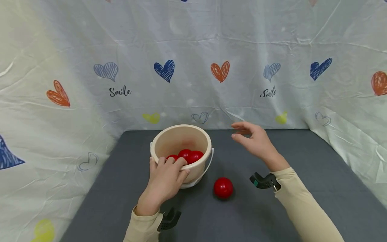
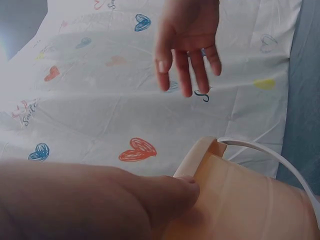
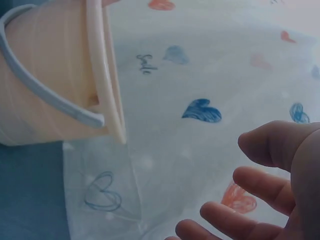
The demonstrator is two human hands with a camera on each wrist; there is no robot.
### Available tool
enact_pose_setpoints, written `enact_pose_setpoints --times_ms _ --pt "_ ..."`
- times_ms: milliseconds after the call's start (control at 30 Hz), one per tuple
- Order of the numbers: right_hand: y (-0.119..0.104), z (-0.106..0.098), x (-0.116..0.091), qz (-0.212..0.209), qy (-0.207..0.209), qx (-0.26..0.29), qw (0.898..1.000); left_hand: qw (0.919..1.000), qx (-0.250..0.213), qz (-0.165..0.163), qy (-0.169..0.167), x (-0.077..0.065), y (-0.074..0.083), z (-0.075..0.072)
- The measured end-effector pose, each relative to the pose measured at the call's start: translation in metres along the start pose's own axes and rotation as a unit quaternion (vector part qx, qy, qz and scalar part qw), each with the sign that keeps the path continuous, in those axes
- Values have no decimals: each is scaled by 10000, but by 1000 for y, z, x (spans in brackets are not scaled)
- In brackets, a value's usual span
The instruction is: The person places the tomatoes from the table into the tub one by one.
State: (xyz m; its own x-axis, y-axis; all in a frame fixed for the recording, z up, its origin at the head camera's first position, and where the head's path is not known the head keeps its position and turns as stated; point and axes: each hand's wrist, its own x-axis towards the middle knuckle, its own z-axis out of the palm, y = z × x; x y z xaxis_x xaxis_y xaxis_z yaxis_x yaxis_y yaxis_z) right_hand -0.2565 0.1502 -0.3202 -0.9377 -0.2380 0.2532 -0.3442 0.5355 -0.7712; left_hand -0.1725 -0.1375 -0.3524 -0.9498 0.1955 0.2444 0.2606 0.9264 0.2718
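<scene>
A cream bucket (image 1: 198, 172) with a white handle stands on the dark table. My left hand (image 1: 164, 179) grips its near rim, fingers hooked over the edge and thumb against the outer wall; that thumb (image 2: 172, 197) shows in the left wrist view. Several shiny red balls (image 1: 195, 156) lie inside the bucket, partly hidden by the rim and fingers. Another red ball (image 1: 223, 188) rests on the table to the right of the bucket. Raised in the air right of the bucket, my right hand (image 1: 255, 141) holds nothing, its fingers (image 3: 240, 220) apart and slightly bent.
The dark grey tabletop (image 1: 115, 201) stretches beneath the bucket and both arms. Behind it and along the sides hangs a white cloth (image 1: 187, 40) printed with hearts and words. The bucket's handle (image 3: 50, 95) hangs down on its right side.
</scene>
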Motion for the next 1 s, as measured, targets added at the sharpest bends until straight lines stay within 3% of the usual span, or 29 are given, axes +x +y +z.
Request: enact_pose_setpoints --times_ms 167,567,1000 --pt "20 0 -15 25 25 209 9998 10000 -15 0 -18 1 0 0" --pt "59 35 -37 392 -231 733 9963 10000 -18 -2 -19 0 0 -1" --pt "76 51 -49 709 -518 845 9925 10000 2 -24 -59 1 0 -1"
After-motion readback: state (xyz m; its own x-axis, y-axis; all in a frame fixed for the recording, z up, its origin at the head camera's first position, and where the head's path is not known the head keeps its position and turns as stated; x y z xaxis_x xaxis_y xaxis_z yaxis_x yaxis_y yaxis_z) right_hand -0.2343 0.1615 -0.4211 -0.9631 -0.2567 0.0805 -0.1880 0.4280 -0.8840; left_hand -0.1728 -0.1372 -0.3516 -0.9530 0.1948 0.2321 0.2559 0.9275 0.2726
